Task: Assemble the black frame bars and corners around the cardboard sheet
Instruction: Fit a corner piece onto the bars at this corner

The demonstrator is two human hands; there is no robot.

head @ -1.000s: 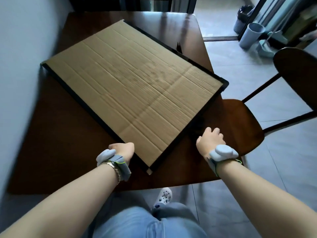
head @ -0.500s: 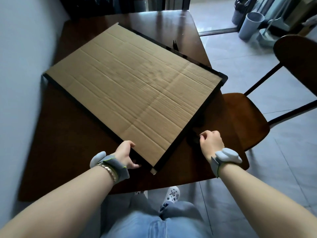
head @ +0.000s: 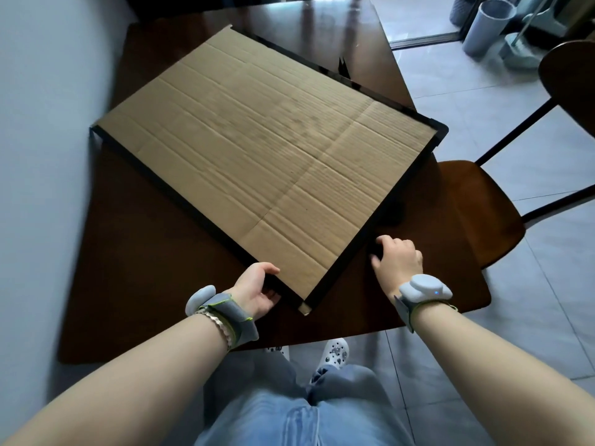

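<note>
Sheet (head: pixel 257 162) — matt, ribbed brown cardboard; bars (head: pixel 397 191) smooth and black; table (head: pixel 145 252) glossy dark wood — chair (head: pixel 476 204) likewise.

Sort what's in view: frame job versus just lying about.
Job: cardboard sheet; frame bars; left hand gripping a bar; right hand beside another; small black piece, maybe a corner.
Lying about: chair; bin.
</note>
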